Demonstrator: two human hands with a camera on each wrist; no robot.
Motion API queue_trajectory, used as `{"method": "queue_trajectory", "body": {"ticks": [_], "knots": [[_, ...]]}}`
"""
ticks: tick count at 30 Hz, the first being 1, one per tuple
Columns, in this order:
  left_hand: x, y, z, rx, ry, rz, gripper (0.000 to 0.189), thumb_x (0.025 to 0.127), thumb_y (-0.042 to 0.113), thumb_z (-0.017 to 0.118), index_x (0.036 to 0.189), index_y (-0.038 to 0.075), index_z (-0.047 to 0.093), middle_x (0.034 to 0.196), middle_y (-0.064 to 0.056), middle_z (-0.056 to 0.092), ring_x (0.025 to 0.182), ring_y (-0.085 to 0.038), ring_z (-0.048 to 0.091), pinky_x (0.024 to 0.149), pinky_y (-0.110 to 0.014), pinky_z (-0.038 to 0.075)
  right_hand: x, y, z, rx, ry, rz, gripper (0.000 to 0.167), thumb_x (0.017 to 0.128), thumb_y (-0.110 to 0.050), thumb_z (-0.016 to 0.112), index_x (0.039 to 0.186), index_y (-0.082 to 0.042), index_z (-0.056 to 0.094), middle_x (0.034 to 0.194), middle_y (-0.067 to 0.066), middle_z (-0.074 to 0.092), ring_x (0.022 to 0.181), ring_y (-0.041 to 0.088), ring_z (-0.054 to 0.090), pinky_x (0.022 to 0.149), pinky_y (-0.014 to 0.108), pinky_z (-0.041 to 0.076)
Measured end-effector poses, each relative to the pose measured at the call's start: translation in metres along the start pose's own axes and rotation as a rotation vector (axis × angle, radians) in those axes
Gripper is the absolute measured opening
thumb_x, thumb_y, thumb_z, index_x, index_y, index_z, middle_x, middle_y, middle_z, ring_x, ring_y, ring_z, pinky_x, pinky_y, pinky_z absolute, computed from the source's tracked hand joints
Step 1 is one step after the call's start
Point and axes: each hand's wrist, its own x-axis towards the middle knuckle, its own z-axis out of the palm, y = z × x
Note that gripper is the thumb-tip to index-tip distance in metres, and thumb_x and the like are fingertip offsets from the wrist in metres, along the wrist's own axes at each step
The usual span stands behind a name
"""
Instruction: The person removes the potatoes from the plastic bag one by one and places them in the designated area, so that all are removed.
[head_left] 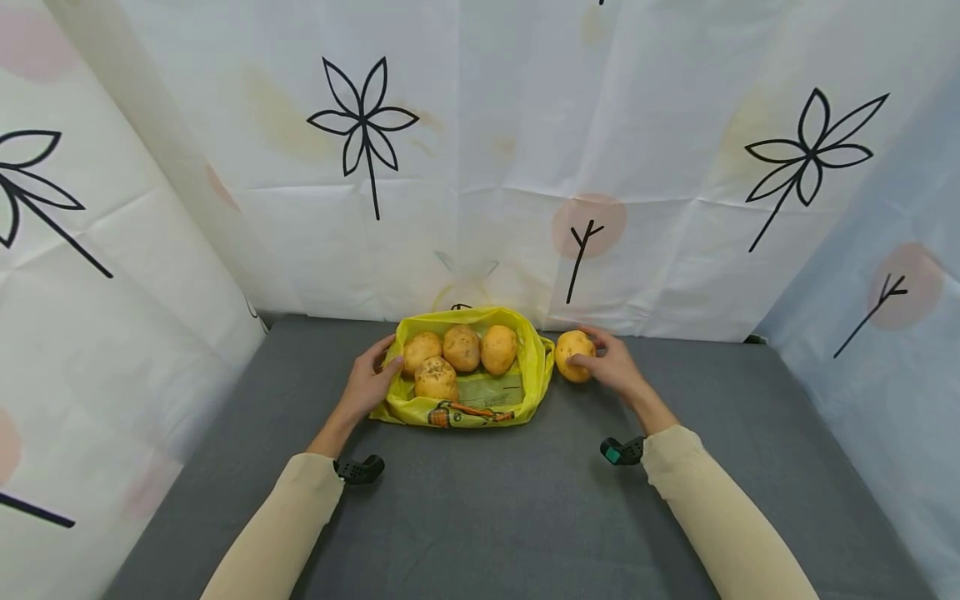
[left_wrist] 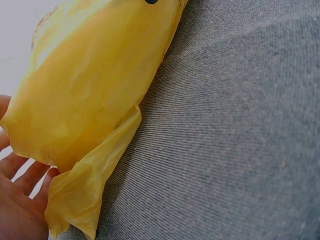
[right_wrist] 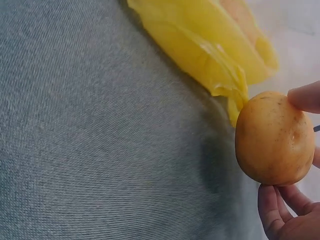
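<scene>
A yellow plastic bag [head_left: 538,375] lies with its mouth spread wide on the grey table, several potatoes [head_left: 437,379] inside. My left hand [head_left: 367,383] grips the bag's left rim; the left wrist view shows its fingers against the yellow plastic [left_wrist: 90,100] and a loose corner hanging beside them. To the right of the bag, my right hand [head_left: 617,367] holds one more potato [head_left: 574,356] between thumb and fingers. In the right wrist view this potato [right_wrist: 275,140] is close beside the bag's tied-looking corner [right_wrist: 235,95], its shadow falling on the cloth.
Grey cloth covers the table [head_left: 480,517]. White curtains [head_left: 487,167] printed with plants stand behind it and on both sides, the back one just beyond the bag. Each wrist wears a dark strap, such as the band [head_left: 360,469] on the left.
</scene>
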Motion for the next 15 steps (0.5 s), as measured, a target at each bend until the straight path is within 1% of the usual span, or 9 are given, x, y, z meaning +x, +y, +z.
{"method": "queue_trajectory", "body": {"ticks": [6,8,13,15], "knots": [[0.000,-0.001,0.001,-0.005,0.002,-0.009,0.056,0.108,0.024,0.052,0.159,0.007,0.034,0.152,-0.024,0.043,0.133,-0.041,0.049,0.099,-0.056,0.049,0.007,0.008,0.003,-0.012,-0.019,0.057,0.074,0.096,-0.024,0.070,0.159,-0.010,0.035,0.148,0.029,0.036,0.129,0.042,0.042,0.099,0.052,0.046],[-0.003,0.009,0.000,0.001,-0.006,-0.008,0.055,0.109,0.020,0.051,0.158,0.003,0.033,0.152,-0.027,0.042,0.133,-0.044,0.048,0.099,-0.057,0.048,0.008,0.011,0.003,-0.014,-0.028,0.069,0.075,0.097,-0.025,0.069,0.160,-0.010,0.033,0.151,0.029,0.034,0.132,0.043,0.040,0.101,0.054,0.044],[-0.004,0.011,0.001,0.006,-0.010,0.008,0.055,0.109,0.017,0.049,0.158,-0.001,0.030,0.153,-0.030,0.038,0.136,-0.047,0.043,0.100,-0.060,0.047,0.009,0.014,0.003,-0.012,-0.053,0.081,0.076,0.098,-0.025,0.068,0.161,-0.010,0.030,0.156,0.030,0.028,0.139,0.046,0.034,0.105,0.056,0.042],[-0.001,0.002,0.001,0.005,-0.005,0.018,0.056,0.109,0.021,0.050,0.158,0.001,0.031,0.154,-0.028,0.039,0.137,-0.045,0.043,0.101,-0.059,0.046,0.009,0.015,0.003,-0.010,-0.059,0.083,0.076,0.098,-0.024,0.068,0.161,-0.010,0.029,0.156,0.030,0.027,0.140,0.046,0.033,0.106,0.057,0.041]]}}
